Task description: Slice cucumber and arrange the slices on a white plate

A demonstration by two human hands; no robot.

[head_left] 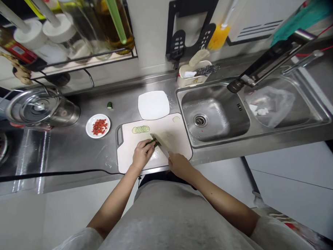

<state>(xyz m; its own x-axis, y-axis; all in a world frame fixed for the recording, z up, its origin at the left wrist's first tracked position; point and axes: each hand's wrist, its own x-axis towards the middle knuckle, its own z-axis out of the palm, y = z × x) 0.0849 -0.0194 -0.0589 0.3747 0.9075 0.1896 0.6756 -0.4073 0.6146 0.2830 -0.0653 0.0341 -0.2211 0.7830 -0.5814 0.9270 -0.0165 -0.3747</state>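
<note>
My left hand point(142, 153) is closed on a dark green piece of cucumber point(151, 141), pressing it against the white cutting board point(132, 157). A kitchen knife point(161, 143) is in my right hand point(179, 165), its blade slanting up and left across the board beside the cucumber. The fingers of my left hand cover part of the cucumber. Just above that hand, a row of overlapping cucumber slices point(140, 129) lies on the board. A single pale slice point(176, 119) rests near the board's upper right corner.
A white plate point(153, 105) stands behind the board. To the left are a small dish point(108, 129) of chopped red pieces, a cucumber end point(109, 105) and a lidded steel pot point(63, 110). The sink point(215, 110) borders the board's right side. A black cable point(61, 174) runs along the counter's front.
</note>
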